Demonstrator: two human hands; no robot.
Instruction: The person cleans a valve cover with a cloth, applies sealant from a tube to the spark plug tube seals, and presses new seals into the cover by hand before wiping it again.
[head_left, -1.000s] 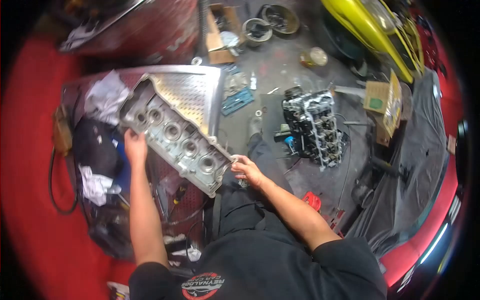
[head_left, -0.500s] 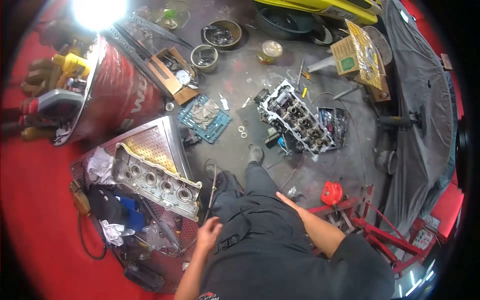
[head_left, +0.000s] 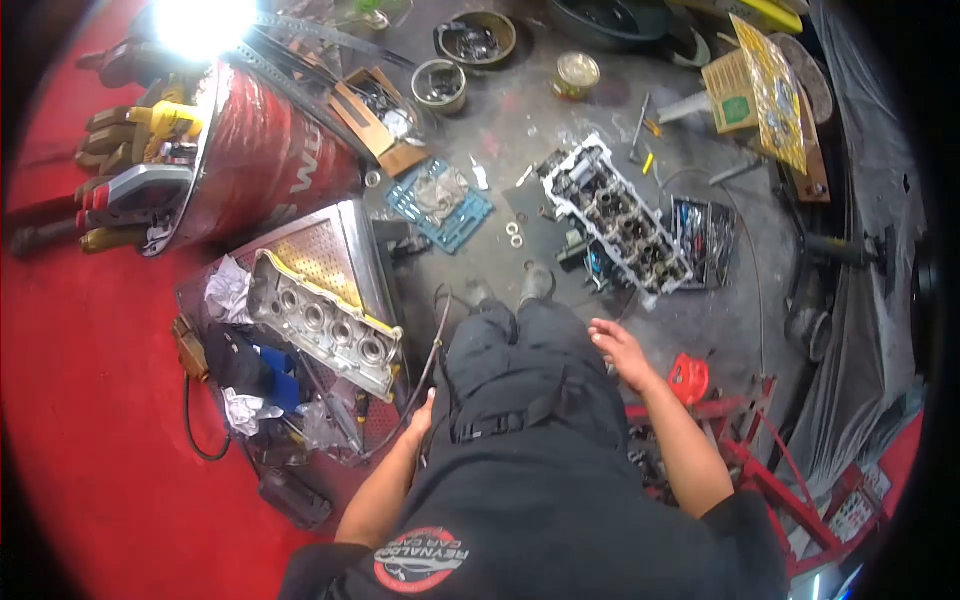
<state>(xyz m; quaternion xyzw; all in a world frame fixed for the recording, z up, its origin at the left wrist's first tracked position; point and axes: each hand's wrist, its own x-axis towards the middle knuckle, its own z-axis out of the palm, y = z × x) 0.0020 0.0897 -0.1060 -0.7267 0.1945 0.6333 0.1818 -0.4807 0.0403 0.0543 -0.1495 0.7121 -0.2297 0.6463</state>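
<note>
My left hand (head_left: 423, 412) hangs beside my left thigh, nearest to the cart with the valve cover; its fingers are mostly hidden. My right hand (head_left: 620, 354) is held out beside my right leg with its fingers apart and nothing in it. The metal valve cover (head_left: 325, 325) lies on the perforated metal cart (head_left: 345, 235) at the left. In front of my feet, to the right, a cylinder head (head_left: 620, 222) rests on the floor. Next to it sits a tray of small tools (head_left: 705, 240). A blue tool case (head_left: 462, 226) with a rag on it lies further left.
A red drum (head_left: 265, 165) stands at the left. Bowls (head_left: 440, 87) and an open cardboard box (head_left: 365, 125) are on the floor ahead. At the right are a red metal frame (head_left: 765, 455), a red container (head_left: 689, 379) and a grey cover (head_left: 870, 250).
Both feet now stand side by side. My right hand has come away from my thigh, and my left hand has dropped against my side. The view has shifted.
</note>
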